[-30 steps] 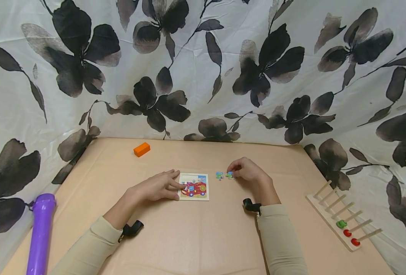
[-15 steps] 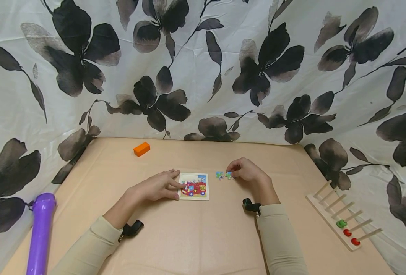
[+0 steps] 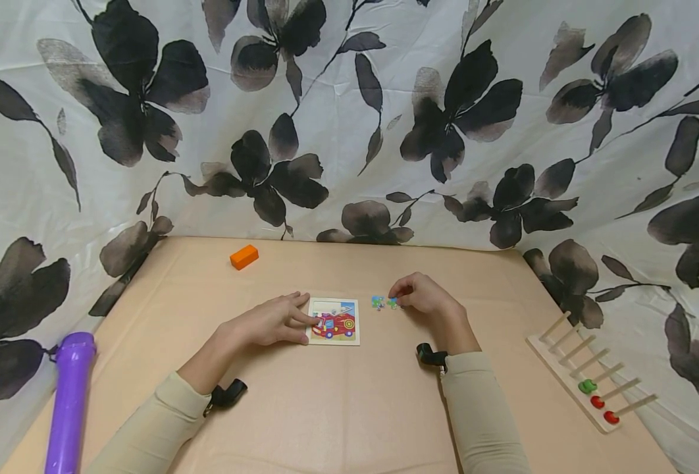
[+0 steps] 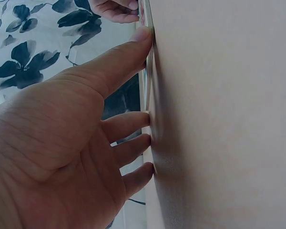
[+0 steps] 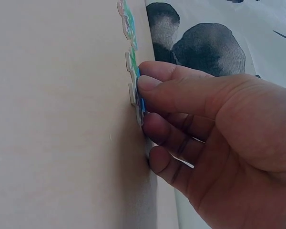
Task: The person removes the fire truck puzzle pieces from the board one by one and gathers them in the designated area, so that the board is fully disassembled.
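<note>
A small framed jigsaw puzzle (image 3: 343,334) with a red vehicle lies flat on the table. My left hand (image 3: 272,321) rests at its left side, fingers fairly straight. One fingertip reaches onto the picture; the thumb (image 4: 119,62) touches the frame's edge in the left wrist view. To the right of the frame lie two small blue-green puzzle pieces. The left puzzle piece (image 3: 377,302) lies loose. My right hand (image 3: 426,294) pinches the right puzzle piece (image 5: 133,78) with thumb and curled fingers, low at the tabletop. The fingers partly cover it.
An orange block (image 3: 244,257) lies at the back left of the table. On the left stands a purple tube (image 3: 72,401). A wooden peg rack (image 3: 569,375) with green and red pieces sits at the right. Floral cloth (image 3: 349,118) hangs behind.
My right hand has slid slightly left with its puzzle piece, closer to the loose puzzle piece. The left hand and the framed puzzle have stayed put.
</note>
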`<state>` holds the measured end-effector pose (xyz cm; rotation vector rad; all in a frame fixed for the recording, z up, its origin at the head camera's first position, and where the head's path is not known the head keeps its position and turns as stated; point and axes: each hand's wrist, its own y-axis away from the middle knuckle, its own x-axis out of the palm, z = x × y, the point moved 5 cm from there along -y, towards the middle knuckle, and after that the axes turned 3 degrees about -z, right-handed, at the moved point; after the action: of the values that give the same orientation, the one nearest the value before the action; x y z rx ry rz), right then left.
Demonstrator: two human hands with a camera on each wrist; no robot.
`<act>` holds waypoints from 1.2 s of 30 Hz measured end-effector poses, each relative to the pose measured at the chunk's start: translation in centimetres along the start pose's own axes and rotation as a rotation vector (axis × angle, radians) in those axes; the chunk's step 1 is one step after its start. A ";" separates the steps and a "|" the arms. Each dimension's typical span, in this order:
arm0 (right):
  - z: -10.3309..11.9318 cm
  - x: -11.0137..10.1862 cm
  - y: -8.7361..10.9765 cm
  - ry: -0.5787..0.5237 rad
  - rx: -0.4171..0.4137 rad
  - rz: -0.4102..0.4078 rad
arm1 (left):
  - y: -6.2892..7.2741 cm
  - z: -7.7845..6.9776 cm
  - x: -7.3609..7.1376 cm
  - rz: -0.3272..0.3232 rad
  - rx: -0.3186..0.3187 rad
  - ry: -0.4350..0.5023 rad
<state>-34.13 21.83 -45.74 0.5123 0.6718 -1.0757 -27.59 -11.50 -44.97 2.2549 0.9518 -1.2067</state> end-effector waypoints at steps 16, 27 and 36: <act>0.3 -0.2 -0.1 0.040 -0.003 -0.040 | -0.1 0.2 0.0 -0.001 0.019 -0.013; 2.3 -2.2 0.2 -0.047 -0.074 -0.307 | -0.1 0.2 0.0 0.003 0.015 -0.006; 4.5 -2.6 0.0 -0.077 -0.183 -0.342 | -0.2 0.3 0.0 0.008 0.013 -0.012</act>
<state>-33.89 20.45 -40.77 0.1995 0.7995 -1.3310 -27.90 -11.55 -45.18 2.2561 0.9327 -1.2253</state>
